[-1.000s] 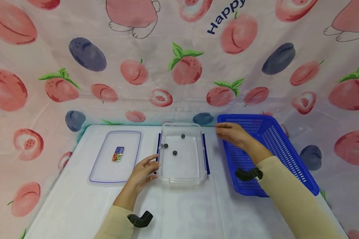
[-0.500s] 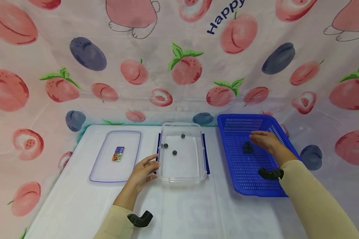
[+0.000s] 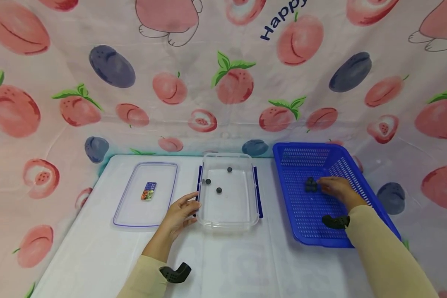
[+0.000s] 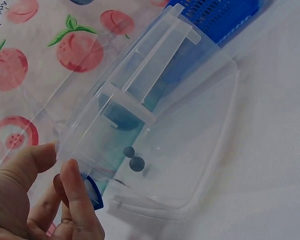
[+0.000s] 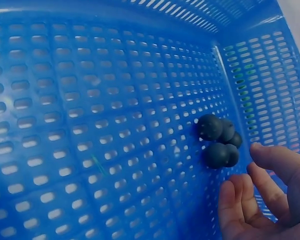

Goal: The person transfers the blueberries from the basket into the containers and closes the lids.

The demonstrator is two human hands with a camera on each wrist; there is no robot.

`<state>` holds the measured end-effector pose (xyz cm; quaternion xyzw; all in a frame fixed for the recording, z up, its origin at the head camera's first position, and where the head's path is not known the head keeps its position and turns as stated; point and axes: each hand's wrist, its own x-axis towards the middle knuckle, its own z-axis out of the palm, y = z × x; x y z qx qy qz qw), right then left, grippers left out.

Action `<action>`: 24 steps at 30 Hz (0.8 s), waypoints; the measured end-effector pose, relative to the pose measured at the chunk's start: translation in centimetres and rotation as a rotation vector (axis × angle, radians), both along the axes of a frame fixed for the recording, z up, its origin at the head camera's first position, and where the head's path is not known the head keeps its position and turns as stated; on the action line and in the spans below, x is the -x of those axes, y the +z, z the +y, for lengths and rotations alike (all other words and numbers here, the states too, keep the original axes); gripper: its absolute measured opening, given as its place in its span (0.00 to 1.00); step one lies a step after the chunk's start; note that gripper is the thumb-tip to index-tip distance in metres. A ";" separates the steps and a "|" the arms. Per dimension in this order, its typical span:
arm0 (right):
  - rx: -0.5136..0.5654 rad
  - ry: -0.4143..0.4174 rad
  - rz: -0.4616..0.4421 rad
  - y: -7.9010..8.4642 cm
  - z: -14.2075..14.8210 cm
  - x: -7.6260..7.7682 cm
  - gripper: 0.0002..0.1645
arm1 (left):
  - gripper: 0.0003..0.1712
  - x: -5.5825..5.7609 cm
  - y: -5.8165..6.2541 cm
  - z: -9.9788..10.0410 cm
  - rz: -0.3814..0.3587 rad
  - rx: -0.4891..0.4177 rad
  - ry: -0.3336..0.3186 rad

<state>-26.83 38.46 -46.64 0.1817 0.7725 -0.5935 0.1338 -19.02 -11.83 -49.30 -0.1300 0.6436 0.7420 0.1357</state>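
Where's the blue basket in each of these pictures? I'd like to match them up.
Head: the blue basket stands at the right, with the right hand reaching inside it.
Left wrist: only part shows, at the top edge, beyond the clear box.
Right wrist: it fills most of the picture.
Shared landmark: the clump of dark balls beside the right hand, in the head and right wrist views.

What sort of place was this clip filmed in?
Probably a staged recording corner: a fruit-print backdrop rises behind a white-covered table, and a black device sits at each wrist.
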 end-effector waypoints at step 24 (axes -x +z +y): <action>-0.226 0.001 -0.023 -1.2 -1.9 0.5 0.33 | 0.29 0.0 0.2 0.0 -0.010 -0.018 -0.003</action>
